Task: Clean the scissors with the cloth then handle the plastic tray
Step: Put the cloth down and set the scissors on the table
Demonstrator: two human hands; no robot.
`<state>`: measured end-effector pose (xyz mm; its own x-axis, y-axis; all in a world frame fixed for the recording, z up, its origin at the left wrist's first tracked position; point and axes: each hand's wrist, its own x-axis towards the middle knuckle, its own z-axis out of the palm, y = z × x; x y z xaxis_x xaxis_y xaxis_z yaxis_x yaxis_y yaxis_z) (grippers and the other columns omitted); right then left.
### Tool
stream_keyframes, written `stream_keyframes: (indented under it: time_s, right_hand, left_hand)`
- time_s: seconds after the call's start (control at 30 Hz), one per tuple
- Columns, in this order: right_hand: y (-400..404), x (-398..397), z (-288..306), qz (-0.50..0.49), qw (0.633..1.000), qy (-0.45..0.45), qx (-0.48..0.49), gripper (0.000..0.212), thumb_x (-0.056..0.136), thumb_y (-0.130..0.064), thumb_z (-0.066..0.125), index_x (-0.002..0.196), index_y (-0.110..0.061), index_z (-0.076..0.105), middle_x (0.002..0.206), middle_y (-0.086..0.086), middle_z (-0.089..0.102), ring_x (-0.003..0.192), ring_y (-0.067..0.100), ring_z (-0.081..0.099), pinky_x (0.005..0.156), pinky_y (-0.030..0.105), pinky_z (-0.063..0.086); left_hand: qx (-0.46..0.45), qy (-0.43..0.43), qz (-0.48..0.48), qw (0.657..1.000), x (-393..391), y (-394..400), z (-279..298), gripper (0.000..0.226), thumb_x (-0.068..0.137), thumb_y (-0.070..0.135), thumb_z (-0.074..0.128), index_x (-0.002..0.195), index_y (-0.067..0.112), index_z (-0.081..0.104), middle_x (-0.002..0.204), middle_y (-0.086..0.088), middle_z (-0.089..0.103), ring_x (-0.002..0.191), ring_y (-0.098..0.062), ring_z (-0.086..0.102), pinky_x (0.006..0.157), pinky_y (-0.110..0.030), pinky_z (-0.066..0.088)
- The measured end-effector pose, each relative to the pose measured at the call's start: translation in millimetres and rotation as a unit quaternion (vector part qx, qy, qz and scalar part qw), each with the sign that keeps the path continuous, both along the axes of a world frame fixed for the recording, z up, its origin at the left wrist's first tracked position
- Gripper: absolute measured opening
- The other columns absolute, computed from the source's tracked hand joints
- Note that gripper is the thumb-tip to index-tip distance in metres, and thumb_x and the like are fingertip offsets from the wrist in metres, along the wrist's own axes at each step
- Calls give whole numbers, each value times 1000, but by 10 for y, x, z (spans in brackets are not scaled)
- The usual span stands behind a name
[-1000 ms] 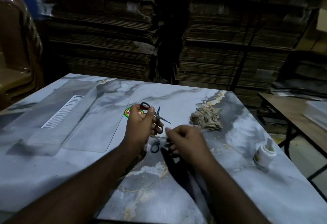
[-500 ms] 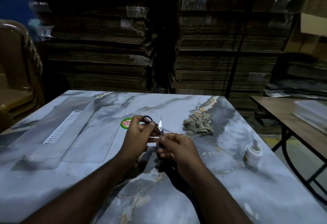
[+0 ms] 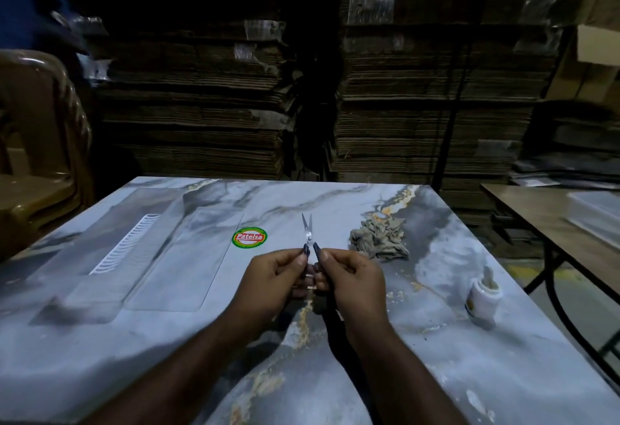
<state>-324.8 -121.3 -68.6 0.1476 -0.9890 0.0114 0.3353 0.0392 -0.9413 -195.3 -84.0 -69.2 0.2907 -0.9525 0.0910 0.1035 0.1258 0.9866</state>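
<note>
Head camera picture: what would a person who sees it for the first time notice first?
First, the small scissors held upright at the centre, blades slightly apart and pointing away, with the left hand and the right hand each pinching one handle. Next, the crumpled cloth lying on the marble-patterned table just right of the scissors, and the clear plastic tray on the table's left side.

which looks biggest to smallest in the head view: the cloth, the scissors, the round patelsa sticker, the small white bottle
1. cloth, clearly the widest.
2. scissors, as far as the part showing above the left hand and right hand goes; the handles are hidden.
3. Patelsa sticker and white bottle look alike; the bottle is nearer the camera, so unranked.
</note>
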Motion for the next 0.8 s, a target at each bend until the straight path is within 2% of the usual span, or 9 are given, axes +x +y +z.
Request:
stream_keyframes:
  time_s: [0.1, 0.2, 0.37, 0.43, 0.5, 0.57, 0.63, 0.7, 0.8]
  right_hand:
    - [4, 12, -34, -1, 1000, 10, -5, 11, 96, -5, 72, 99, 4, 78, 75, 19, 78, 58, 23, 73, 51, 29, 60]
    - [-22, 19, -88, -9, 997, 72, -35, 8, 95, -8, 74, 95, -5, 82, 81, 16, 81, 79, 37, 79, 74, 49, 67]
    - [-65, 65, -94, -21, 989, 130, -66, 8, 92, -21, 79, 88, -17, 84, 80, 5, 82, 81, 34, 80, 80, 59, 65]
    - [-72, 73, -119, -7, 980, 172, -99, 9, 90, -26, 79, 86, -27, 86, 80, 0, 83, 81, 29, 80, 79, 55, 65]
    - [-39, 114, -127, 4, 971, 201, -129, 16, 93, -19, 76, 89, -31, 86, 83, -6, 83, 80, 19, 80, 79, 44, 66]
    - [-21, 152, -135, 4, 964, 218, -151, 16, 95, -18, 74, 95, -30, 85, 87, -6, 83, 78, 10, 77, 75, 33, 63]
    - [-18, 165, -116, 0, 963, 223, -154, 13, 96, -20, 74, 99, -29, 84, 88, -8, 81, 69, 3, 70, 65, 26, 57]
    - [-38, 139, -125, 3, 960, 236, -153, 10, 96, -21, 75, 96, -28, 83, 78, -12, 78, 61, 1, 66, 59, 22, 53]
    - [-47, 101, -156, 16, 950, 268, -161, 13, 94, -23, 76, 85, -30, 81, 76, -12, 79, 64, 7, 70, 66, 31, 57]
  left_hand:
    - [17, 3, 7, 1000, -39, -21, -40, 20, 105, 9, 55, 101, 7, 74, 86, -13, 79, 75, -22, 75, 65, -28, 62]
    - [27, 12, 12, 999, -82, -41, -66, 20, 106, 8, 53, 99, 5, 72, 84, -13, 75, 70, -17, 73, 62, -23, 61]
    - [22, 61, 1, 998, -71, 10, -40, 21, 107, 9, 51, 109, 1, 71, 93, -14, 79, 77, -20, 78, 71, -27, 65]
    - [17, 65, -8, 998, -18, 71, -27, 22, 105, 11, 55, 114, -1, 72, 101, -16, 80, 85, -23, 78, 80, -31, 65]
    - [2, 82, -27, 996, 43, 135, -26, 23, 103, 10, 58, 116, -5, 71, 109, -22, 79, 100, -32, 77, 91, -40, 62]
    - [2, 104, -21, 994, 135, 183, 18, 22, 101, 10, 62, 115, -5, 72, 108, -20, 77, 104, -37, 75, 88, -44, 60]
    - [16, 82, 26, 996, 326, 194, 131, 17, 98, 7, 66, 107, -4, 74, 94, -16, 73, 87, -32, 76, 72, -36, 61]
    - [16, 31, 73, 997, 613, 191, 289, 10, 95, -1, 67, 102, -4, 72, 91, -19, 72, 69, -24, 76, 64, -27, 63]
    - [2, -71, 129, 989, 1133, 213, 526, 12, 96, -5, 64, 107, -5, 67, 91, -20, 70, 58, -10, 74, 59, -16, 60]
